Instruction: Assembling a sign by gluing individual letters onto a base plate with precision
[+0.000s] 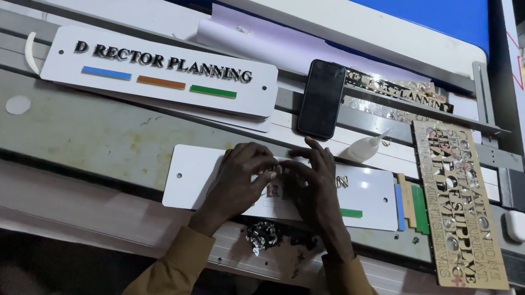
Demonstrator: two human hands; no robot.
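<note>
Starting at the far left, one small white disc (18, 105) is lying on the grey metal bench (86, 133), and one curved white offcut (30, 53) is sitting beside the finished white nameplate (160, 71), which is carrying one row of dark raised letters and three coloured bars (blue, orange, green). Nearer the person, a second, unfinished white plate (203, 180) is lying flat along the bench's front edge, and both hands are working over its middle. The left hand (238, 182) is resting on the plate with its fingers curled down onto small metallic letters (273, 186); whether it is pinching one or only pressing cannot be told. The right hand (315, 184) is spreading over the same spot, fingertips touching the plate, and its grip is likewise hidden. One crumpled scrap of shiny foil (262, 235) is lying just below the plate, between the two brown sleeves. Beyond the hands, one black phone (321, 98) is lying face up, and one white glue bottle (363, 149) is lying tipped on its side next to it. One green bar (351, 213) is sitting on the plate, and three loose strips (410, 208) (blue, tan, green) are lying just off its right end. Farthest right, one tan cut-out letter sheet (460, 203) is lying at a slant.
</note>
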